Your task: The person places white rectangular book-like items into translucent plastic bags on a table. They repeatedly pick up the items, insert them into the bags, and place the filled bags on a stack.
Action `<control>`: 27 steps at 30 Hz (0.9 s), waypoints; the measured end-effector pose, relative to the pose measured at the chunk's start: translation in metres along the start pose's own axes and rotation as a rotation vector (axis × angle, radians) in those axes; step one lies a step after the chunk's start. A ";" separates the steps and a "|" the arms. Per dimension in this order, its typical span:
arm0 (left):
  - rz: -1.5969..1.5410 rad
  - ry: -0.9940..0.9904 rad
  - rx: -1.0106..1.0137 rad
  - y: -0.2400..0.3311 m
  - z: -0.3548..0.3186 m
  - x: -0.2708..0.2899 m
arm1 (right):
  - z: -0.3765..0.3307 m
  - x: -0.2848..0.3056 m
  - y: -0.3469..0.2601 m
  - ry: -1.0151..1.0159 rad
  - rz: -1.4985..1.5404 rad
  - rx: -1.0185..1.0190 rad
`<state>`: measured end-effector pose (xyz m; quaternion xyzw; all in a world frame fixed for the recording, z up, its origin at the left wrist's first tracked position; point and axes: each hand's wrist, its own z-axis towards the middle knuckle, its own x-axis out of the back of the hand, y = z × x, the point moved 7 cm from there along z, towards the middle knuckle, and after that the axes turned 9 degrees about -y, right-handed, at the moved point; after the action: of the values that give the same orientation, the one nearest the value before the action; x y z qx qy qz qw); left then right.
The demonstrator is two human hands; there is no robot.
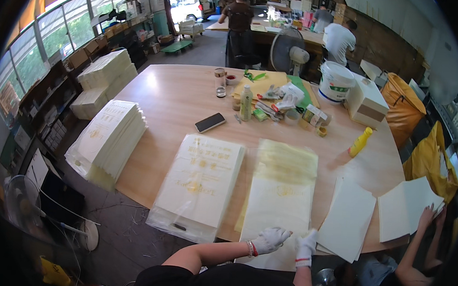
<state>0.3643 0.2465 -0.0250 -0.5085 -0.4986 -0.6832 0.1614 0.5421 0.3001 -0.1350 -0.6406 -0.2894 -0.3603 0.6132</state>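
Observation:
Both my hands wear white knit gloves with red-trimmed cuffs. My left hand (pixel 271 240) is over the near part of a white board (pixel 280 211), its fingers drawn together. Beside it, my right hand (pixel 305 243) is closed at the board's right edge. Whatever is in the fingers of either hand is too small to make out. The board lies on yellowish clear plastic bags (pixel 288 154) with faint gold print. To the left is a stack of bagged white boards (pixel 200 178) with gold print. Loose white boards (pixel 347 218) lie to the right of my right hand.
A taller bagged stack (pixel 106 140) stands at the table's left edge. A phone (pixel 210 123), green bottle (pixel 246 103), yellow bottle (pixel 360 142) and white bucket (pixel 336 82) are farther back. At right, another person's hands (pixel 430 215) touch white sheets (pixel 406 209).

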 end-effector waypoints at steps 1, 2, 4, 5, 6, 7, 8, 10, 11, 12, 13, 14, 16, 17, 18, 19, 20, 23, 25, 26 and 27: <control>0.040 -0.021 -0.057 0.005 -0.006 -0.008 | 0.001 0.013 -0.035 -0.002 -0.049 0.122; 0.238 0.094 -0.161 0.006 -0.013 -0.010 | 0.018 0.013 -0.053 -0.068 -0.100 0.160; 0.332 0.335 -0.145 -0.008 -0.028 -0.001 | 0.042 0.004 -0.045 -0.250 -0.206 0.131; 0.263 0.469 -0.015 -0.032 -0.033 0.021 | 0.042 0.005 -0.037 -0.296 -0.234 0.072; -0.040 0.618 0.282 -0.075 -0.048 0.027 | 0.040 0.008 -0.036 -0.343 -0.258 0.027; -0.356 0.745 0.579 -0.115 -0.071 0.020 | 0.037 0.011 -0.034 -0.389 -0.285 -0.021; -0.402 0.686 0.558 -0.123 -0.083 0.017 | 0.030 0.013 -0.035 -0.437 -0.311 -0.035; -0.541 0.562 0.578 -0.139 -0.108 -0.010 | 0.007 0.020 -0.044 -0.537 -0.319 -0.014; -0.625 0.500 0.619 -0.145 -0.119 -0.024 | -0.006 0.022 -0.048 -0.584 -0.321 0.005; -0.594 0.445 0.633 -0.143 -0.132 -0.036 | -0.020 0.024 -0.052 -0.625 -0.319 0.023; -0.563 0.381 0.636 -0.130 -0.139 -0.034 | -0.036 0.028 -0.052 -0.649 -0.308 0.028; -0.414 0.324 0.601 -0.075 -0.147 0.006 | -0.054 0.034 -0.049 -0.657 -0.293 0.035; -0.292 0.208 0.486 -0.024 -0.170 0.029 | -0.094 0.042 -0.048 -0.648 -0.281 0.056; -0.303 0.175 0.433 -0.013 -0.186 0.021 | -0.111 0.041 -0.048 -0.632 -0.276 0.104; -0.353 0.231 0.345 -0.005 -0.186 0.026 | -0.132 0.042 -0.046 -0.590 -0.285 0.139; -0.405 0.271 0.269 0.004 -0.190 0.029 | -0.152 0.045 -0.050 -0.557 -0.282 0.159; -0.456 0.311 0.192 0.010 -0.193 0.032 | -0.161 0.048 -0.053 -0.515 -0.267 0.169; -0.370 0.443 0.180 -0.020 -0.175 0.018 | -0.142 0.074 -0.053 -0.434 -0.077 0.069; -0.450 0.465 0.489 -0.046 -0.181 0.020 | -0.129 0.090 -0.056 -0.474 0.125 -0.089; -0.677 0.460 0.502 -0.041 -0.184 0.027 | -0.140 0.083 -0.043 -0.433 0.200 0.079; -0.903 0.443 0.496 -0.039 -0.186 0.022 | -0.154 0.079 -0.029 -0.391 0.273 0.241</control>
<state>0.2268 0.1128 -0.0235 -0.0355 -0.7666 -0.6374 0.0684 0.5471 0.1440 -0.0560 -0.6534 -0.3540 -0.1067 0.6606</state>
